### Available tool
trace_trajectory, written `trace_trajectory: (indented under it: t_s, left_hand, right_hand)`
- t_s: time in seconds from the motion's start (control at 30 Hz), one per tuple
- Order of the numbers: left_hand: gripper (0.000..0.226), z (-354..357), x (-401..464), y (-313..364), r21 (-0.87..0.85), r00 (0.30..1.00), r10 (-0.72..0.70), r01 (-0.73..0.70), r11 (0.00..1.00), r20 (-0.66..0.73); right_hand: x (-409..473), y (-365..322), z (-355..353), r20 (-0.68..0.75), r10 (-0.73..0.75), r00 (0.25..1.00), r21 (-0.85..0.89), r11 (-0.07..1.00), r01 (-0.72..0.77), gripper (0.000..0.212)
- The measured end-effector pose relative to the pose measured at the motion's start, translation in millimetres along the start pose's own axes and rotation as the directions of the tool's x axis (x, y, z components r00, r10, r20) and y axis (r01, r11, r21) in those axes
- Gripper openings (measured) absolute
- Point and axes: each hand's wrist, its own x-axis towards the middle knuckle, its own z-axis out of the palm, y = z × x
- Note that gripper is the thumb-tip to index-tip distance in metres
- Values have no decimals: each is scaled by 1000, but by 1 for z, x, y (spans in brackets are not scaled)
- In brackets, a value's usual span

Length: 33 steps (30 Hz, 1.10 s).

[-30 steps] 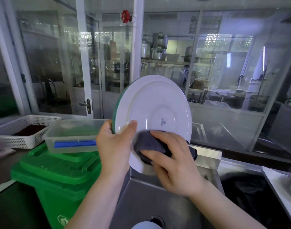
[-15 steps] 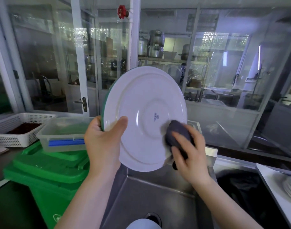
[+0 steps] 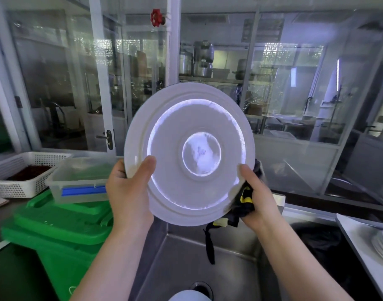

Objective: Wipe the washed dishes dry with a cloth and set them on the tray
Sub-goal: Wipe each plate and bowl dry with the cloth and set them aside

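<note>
Plate (image 3: pixel 189 153) upright, underside twd camera.

plate (image 3: pixel 189 135) white | cloth (image 3: pixel 243 206) blk w/ yellow | bin (image 3: pixel 62 222) green | basket (image 3: pixel 23 187) white

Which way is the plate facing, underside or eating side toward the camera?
Underside. The plate shows its raised foot ring and a faint maker's mark at centre, held up on edge between the left hand and right hand.
</note>
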Motion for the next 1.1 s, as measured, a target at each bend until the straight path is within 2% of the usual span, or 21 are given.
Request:
trace_trajectory:
  t_s: [0.1,0.17,0.23,0.3,0.37,0.43,0.5,0.57,0.67,0.73,0.83,0.93,1.0,1.1]
  left_hand:
    - [19,-10,1,-12,-24,998,-60,60,998,21]
    - [16,-20,2,-18,0,981,-127,128,992,148]
    - [26,-28,10,-16,92,953,-157,138,986,260]
    - [34,-31,28,-4,167,942,-149,102,981,301]
    - [22,-27,48,15,241,939,-104,23,970,329]
    - [26,-15,61,28,351,940,-55,-71,934,336]
    - [45,-5,64,31,389,951,6,-132,912,308]
    - [49,0,62,29,334,970,41,-121,935,238]
    - [42,7,56,31,244,979,109,-149,958,172]
    - [35,11,52,32,179,981,140,-163,970,134]
    - [23,14,40,28,99,981,185,-190,977,65]
    - [11,17,30,18,-15,990,139,-140,990,-33]
    - [8,20,26,12,-124,993,79,-89,988,-85]
    - [7,30,21,2,-224,986,28,-66,972,-166]
  right_hand:
    - [4,-6,-4,12,-67,998,-13,998,67,56]
    - [6,-16,-5,48,-181,982,-35,983,182,38]
    - [6,-31,-5,105,-289,951,-43,955,295,27]
    - [6,-48,-1,149,-371,917,-82,919,385,37]
    - [6,-61,4,185,-413,892,-144,886,440,44]
    - [8,-68,9,216,-421,881,-192,867,461,47]
    - [9,-72,14,246,-419,874,-220,854,472,46]
    - [8,-76,19,278,-434,857,-236,834,499,45]
    - [8,-89,26,293,-500,815,-277,771,573,47]
    - [9,-95,30,267,-539,799,-300,741,600,56]
    - [13,-91,36,147,-601,786,-304,728,614,62]
    - [14,-76,40,38,-648,761,-271,726,632,57]
    - [15,-58,41,-25,-614,789,-210,775,596,58]
    - [14,-27,45,-133,-476,869,-77,879,470,66]
